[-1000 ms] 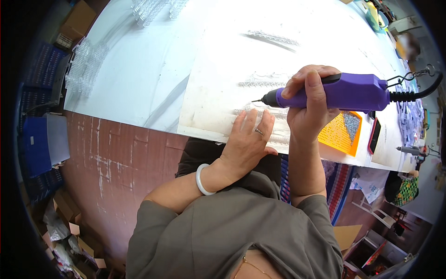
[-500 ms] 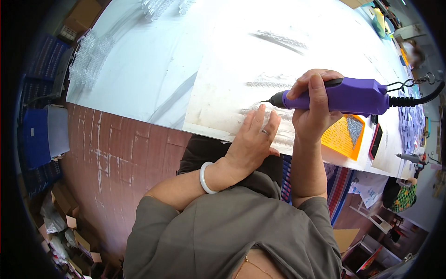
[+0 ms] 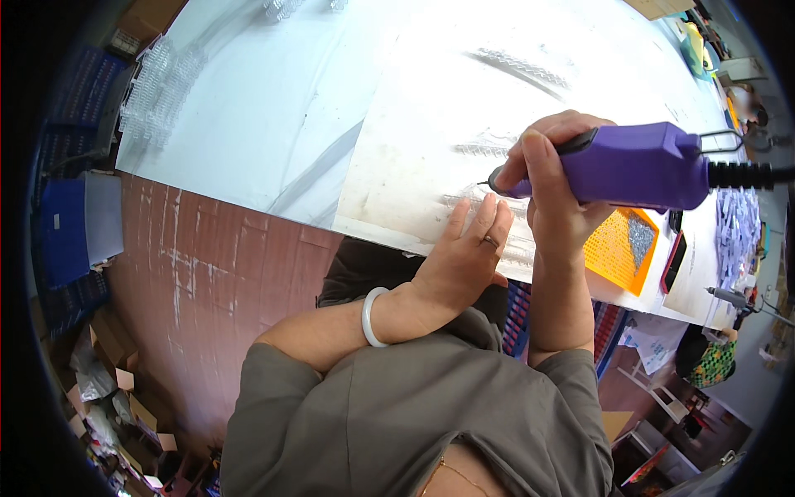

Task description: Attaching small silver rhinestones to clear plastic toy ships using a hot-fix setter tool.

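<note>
My right hand (image 3: pixel 553 178) is wrapped round a purple electric screwdriver (image 3: pixel 646 166) with a black nose, its thin bit pointing left over the table. Just below that tip my left hand (image 3: pixel 458 263) lies palm down at the table's near edge, fingers stretched out. Its fingertips rest on or beside a clear plastic strip (image 3: pixel 454 200), mostly washed out by glare. Another clear toothed strip (image 3: pixel 480 150) lies just beyond the bit, and one more (image 3: pixel 526 68) farther back. What the bit touches, if anything, is too small to tell.
An orange perforated tray (image 3: pixel 603 258) with small metal pieces (image 3: pixel 640 236) stands right of my right forearm, a red-and-black object (image 3: pixel 675 262) beside it. Clear strips are piled (image 3: pixel 161 98) at the table's far left. A black cable (image 3: pixel 749 176) trails from the screwdriver. Another person (image 3: pixel 712 360) is at the right.
The screwdriver and my right hand have shifted slightly right, with the tool's rear swinging nearer. My left hand has moved a little right in the picture; the whole view has shifted somewhat too.
</note>
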Available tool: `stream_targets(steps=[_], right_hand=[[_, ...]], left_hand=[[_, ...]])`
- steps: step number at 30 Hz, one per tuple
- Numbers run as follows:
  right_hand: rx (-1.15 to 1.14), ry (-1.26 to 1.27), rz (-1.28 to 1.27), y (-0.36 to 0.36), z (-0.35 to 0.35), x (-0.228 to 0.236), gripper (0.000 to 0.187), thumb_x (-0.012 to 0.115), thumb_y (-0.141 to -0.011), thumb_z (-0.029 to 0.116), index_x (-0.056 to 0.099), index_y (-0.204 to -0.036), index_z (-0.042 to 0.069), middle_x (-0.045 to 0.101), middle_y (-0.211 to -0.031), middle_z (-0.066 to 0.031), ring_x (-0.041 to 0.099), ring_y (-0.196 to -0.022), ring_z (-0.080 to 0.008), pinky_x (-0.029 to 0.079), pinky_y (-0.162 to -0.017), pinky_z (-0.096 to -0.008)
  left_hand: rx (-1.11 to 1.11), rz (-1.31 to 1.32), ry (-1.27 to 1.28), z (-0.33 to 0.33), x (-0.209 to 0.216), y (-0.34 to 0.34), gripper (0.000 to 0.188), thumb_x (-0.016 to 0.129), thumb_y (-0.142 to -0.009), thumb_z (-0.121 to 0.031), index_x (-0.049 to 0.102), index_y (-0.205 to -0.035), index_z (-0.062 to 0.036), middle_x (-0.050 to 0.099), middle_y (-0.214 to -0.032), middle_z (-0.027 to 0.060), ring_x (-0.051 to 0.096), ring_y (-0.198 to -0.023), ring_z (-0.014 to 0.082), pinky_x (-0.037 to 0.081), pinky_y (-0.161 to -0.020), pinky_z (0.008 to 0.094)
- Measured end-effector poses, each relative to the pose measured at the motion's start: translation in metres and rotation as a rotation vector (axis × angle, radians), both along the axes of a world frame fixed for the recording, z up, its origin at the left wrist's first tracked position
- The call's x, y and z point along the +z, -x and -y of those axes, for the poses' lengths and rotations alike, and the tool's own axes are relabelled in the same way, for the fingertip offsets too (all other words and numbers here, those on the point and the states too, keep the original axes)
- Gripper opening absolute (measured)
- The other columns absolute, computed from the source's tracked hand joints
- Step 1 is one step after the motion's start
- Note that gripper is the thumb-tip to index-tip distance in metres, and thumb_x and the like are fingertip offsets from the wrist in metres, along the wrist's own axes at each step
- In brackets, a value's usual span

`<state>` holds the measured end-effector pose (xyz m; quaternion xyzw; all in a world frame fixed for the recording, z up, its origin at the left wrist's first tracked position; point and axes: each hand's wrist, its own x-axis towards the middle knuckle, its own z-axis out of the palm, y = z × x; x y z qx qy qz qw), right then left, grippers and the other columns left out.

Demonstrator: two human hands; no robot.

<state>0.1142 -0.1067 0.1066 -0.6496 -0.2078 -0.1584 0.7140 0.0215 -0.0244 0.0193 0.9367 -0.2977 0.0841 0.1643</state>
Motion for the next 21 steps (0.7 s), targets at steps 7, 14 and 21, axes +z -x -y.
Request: stream_targets(steps=[7,14,21], right_hand=[[0.143,0.12,-0.019,-0.006,0.008,0.002,0.011,0.065,-0.081,-0.004,0.056,-0.086,0.0,0.061,-0.067,-0.0117,0.059,-0.049,-0.0174,0.052,-0.047,-0.0281],[-0.011,-0.202,0.163,0.005,0.037,0.025,0.018,0.059,-0.088,0.001,0.052,-0.103,0.005,0.059,-0.078,-0.01,0.059,-0.063,-0.0191,0.053,-0.057,-0.0312],[-0.308,-0.208,0.182,0.04,0.103,0.035,0.013,0.061,-0.087,0.002,0.052,-0.097,0.003,0.059,-0.075,-0.0133,0.059,-0.057,-0.016,0.052,-0.053,-0.025]], left_hand=[[-0.025,-0.018,0.018,0.0,0.004,-0.004,0.073,0.066,-0.073,-0.054,0.058,-0.115,0.005,0.05,-0.121,0.0146,0.032,-0.131,0.0314,0.032,-0.107,0.0481],[-0.053,-0.008,0.126,-0.004,0.015,-0.013,0.063,0.069,-0.076,-0.042,0.058,-0.116,0.0059,0.053,-0.123,0.0162,0.043,-0.124,0.0329,0.037,-0.102,0.045],[0.076,-0.056,0.354,-0.028,0.01,-0.048,0.047,0.079,-0.068,-0.017,0.062,-0.107,0.0038,0.06,-0.109,0.015,0.053,-0.104,0.0305,0.046,-0.09,0.0397]])
